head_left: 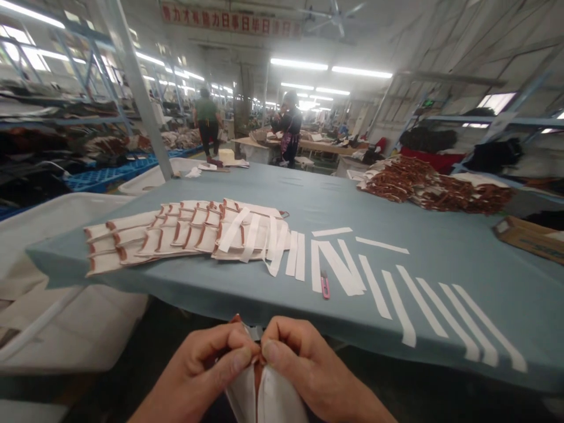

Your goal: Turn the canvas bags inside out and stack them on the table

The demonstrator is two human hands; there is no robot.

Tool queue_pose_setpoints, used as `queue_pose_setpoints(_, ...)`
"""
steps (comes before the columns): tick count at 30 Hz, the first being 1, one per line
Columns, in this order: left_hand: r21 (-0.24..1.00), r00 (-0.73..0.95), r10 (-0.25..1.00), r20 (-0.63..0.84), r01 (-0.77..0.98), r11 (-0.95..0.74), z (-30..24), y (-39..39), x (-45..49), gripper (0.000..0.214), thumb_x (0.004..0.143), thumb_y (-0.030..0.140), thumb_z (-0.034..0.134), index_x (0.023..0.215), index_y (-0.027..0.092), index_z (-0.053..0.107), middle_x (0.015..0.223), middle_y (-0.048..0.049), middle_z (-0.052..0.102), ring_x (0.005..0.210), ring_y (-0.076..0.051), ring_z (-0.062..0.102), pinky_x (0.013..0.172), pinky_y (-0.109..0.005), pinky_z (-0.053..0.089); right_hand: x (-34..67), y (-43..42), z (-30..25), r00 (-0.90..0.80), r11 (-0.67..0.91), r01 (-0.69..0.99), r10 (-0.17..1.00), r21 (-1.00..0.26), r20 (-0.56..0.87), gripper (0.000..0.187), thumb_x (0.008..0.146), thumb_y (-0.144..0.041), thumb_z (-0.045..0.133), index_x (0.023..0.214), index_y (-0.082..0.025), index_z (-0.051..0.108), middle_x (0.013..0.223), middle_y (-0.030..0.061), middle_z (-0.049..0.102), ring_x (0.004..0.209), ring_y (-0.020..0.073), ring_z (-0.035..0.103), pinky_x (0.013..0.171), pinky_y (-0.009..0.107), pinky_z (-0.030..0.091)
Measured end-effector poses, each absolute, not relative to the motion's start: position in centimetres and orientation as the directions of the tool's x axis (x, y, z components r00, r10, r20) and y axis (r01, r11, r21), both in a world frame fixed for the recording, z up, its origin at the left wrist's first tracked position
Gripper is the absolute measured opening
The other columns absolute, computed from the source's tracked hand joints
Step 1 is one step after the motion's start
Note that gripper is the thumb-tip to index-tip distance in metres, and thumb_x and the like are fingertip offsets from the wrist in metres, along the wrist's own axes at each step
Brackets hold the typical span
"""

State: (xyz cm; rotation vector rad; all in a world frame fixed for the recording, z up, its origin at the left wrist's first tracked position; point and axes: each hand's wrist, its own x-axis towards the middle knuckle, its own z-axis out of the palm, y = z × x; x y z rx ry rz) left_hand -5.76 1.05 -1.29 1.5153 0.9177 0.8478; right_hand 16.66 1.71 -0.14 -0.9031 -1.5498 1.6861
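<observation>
Below the table's front edge, my left hand and my right hand pinch a white fabric piece with brown trim between thumbs and fingers. The two hands nearly touch, and the cloth hangs down from them in two folds with a brown strip between. What exactly lies under the fingertips is hidden. Beyond the hands, pink thread snips lie on the blue-green table cover. Many white strips are spread around and to the right of the snips.
Overlapping white pieces with brown edging lie at the table's left. A brown and white heap stands back right, near a cardboard box. A white bin is at left. Two people stand farther back.
</observation>
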Motion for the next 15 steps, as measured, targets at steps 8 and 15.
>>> queue_pose_setpoints(8, 0.978, 0.613, 0.788, -0.06, 0.195, -0.077, -0.1, 1.6, -5.8, 0.057, 0.111, 0.066, 0.051, 0.073, 0.023, 0.043, 0.077, 0.0049, 0.04, 0.071, -0.015, 0.037, 0.065, -0.027, 0.034, 17.3, 1.6, 0.8, -0.496, 0.289, 0.227, 0.856, -0.93, 0.145, 0.025, 0.102, -0.031, 0.059, 0.079, -0.022, 0.054, 0.072, -0.0028, 0.059, 0.064, 0.0122, 0.049, 0.063, 0.026, 0.037)
queue_pose_setpoints(15, 0.971, 0.608, 0.789, -0.093, 0.231, -0.063, -1.1, 1.8, -5.9, 0.072, 0.099, 0.087, 0.055, 0.071, 0.021, 0.052, 0.072, 0.0036, 0.047, 0.069, -0.015, 0.042, 0.062, -0.028, 0.031, 16.7, 1.5, -0.6, -0.485, 0.598, 0.329, 0.771, -0.731, 0.412, 0.02, 0.099, -0.023, 0.062, 0.08, -0.023, 0.057, 0.069, -0.0037, 0.063, 0.057, 0.0108, 0.049, 0.057, 0.025, 0.032)
